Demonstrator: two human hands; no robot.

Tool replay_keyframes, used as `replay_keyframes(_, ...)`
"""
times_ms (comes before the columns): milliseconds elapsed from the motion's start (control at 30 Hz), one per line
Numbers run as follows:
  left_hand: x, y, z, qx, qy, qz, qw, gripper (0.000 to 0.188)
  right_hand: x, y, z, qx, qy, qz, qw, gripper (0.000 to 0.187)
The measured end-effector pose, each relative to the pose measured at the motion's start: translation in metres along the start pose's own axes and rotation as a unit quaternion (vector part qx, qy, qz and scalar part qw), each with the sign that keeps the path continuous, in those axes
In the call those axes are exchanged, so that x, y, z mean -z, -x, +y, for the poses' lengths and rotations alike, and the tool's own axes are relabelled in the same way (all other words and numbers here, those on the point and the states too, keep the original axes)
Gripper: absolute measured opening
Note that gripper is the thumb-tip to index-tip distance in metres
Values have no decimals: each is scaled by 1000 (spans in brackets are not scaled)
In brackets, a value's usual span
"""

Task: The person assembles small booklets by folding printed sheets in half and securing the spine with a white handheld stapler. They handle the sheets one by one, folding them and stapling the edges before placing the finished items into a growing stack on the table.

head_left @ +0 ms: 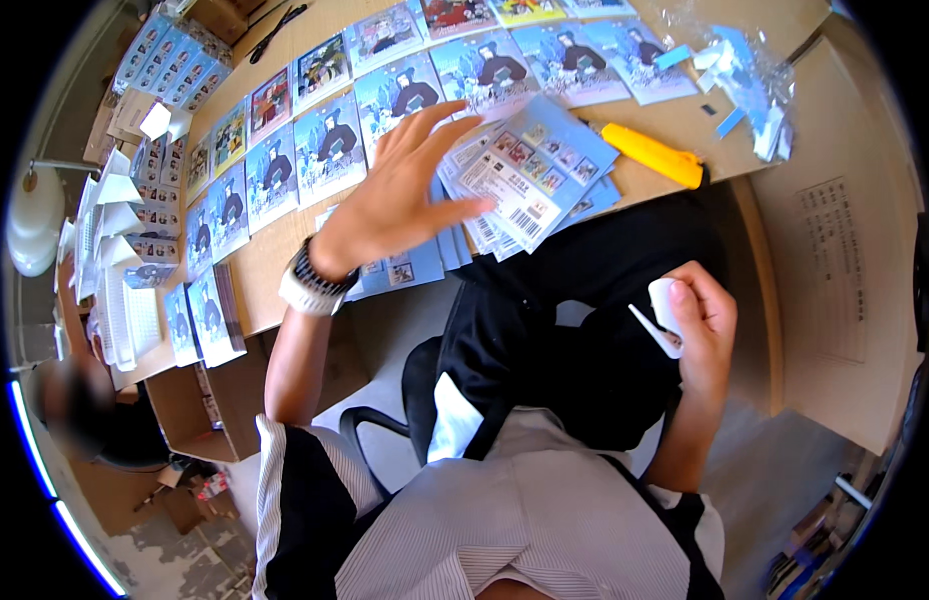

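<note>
My left hand (pixel 400 200) is open with fingers spread, over the left end of a fanned pile of flat blue packets (pixel 560 165). The packets show small pictures and barcodes on their upper faces; whether the hand touches them I cannot tell. A watch with a pale strap circles that wrist. Out past the table's front edge, beside my lap, my right hand (pixel 710 320) is closed round a small white letter opener (pixel 666 308) with a thin pointed prong. Beyond the pile, rows of illustrated packets (pixel 410 95) lie face up on the table.
A yellow utility knife (pixel 645 152) lies right of the pile, near clear plastic and blue scraps (pixel 740 85). Black scissors (pixel 277 32) lie at the far left. Printed boxes (pixel 175 65) and white opened cartons (pixel 115 225) stand left. A large cardboard box (pixel 835 270) stands right.
</note>
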State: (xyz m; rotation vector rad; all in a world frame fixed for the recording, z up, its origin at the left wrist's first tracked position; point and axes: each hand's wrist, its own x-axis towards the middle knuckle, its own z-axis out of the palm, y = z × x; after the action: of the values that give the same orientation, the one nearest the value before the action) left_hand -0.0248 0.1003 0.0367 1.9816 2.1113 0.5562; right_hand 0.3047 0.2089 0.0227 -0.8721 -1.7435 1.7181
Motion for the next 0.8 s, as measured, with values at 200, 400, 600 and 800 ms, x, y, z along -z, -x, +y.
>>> replay_keyframes(200, 1, 83, 5, 71, -56, -14, 996, 108, -22, -10, 0, 21, 20, -42, 999, 21)
replay_keyframes(400, 0, 81, 5, 71, -27, 55, 996, 108, -47, -15, 0, 59, 72, -117, 989, 18)
replay_keyframes(600, 11, 88, 27, 9, 6, 155, 988, 103, -80, -12, -12, 123, 53, -106, 985, 19)
replay_keyframes(800, 9, 90, 46, -26, 18, 180, 983, 99, -97, -10, -30, 182, 42, -120, 975, 15)
